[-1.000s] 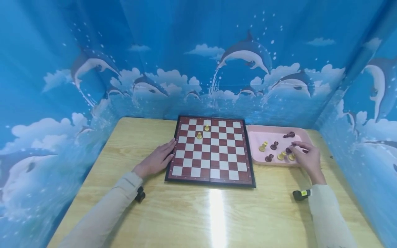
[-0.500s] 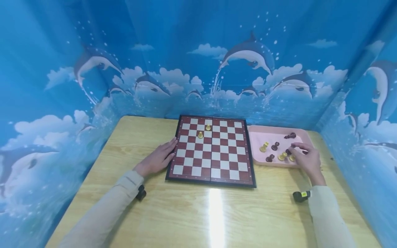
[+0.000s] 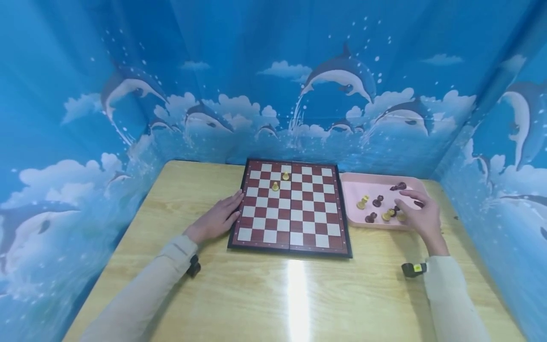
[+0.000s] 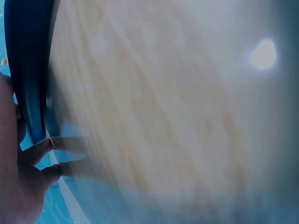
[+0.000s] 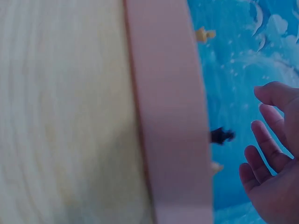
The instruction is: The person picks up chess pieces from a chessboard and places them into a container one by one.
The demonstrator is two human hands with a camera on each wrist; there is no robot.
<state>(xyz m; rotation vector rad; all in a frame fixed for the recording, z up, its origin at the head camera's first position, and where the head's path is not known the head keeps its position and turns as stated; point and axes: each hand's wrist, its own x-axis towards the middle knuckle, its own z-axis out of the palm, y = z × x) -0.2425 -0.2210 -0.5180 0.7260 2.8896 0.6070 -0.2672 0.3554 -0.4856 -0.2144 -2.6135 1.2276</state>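
Note:
My left hand (image 3: 215, 218) lies with straight fingers along the left edge of the chessboard (image 3: 295, 251); in the left wrist view its fingers are beside the dark board edge (image 4: 30, 70). Two yellow pawns stand on the board's far left part, one pawn (image 3: 275, 186) a little nearer than the other pawn (image 3: 286, 176). My right hand (image 3: 423, 216) hovers over the right side of the pink tray (image 3: 354, 178), thumb and fingers apart, holding nothing. Just below its fingertips is a dark chess piece (image 3: 393, 212), right beside a yellow chess piece (image 3: 386, 216).
More chess pieces lie in the tray: a yellow piece (image 3: 363, 202), a dark piece (image 3: 378, 201), another dark piece (image 3: 371, 217) and a long dark piece (image 3: 399, 186). The tray adjoins the board's right side. A dolphin-print curtain (image 3: 273, 71) encloses the wooden table (image 3: 256, 294).
My right hand's thumb and fingers have parted and risen slightly, letting go of a dark chess piece, which now shows beside a yellow one. The left hand has stayed on the board edge.

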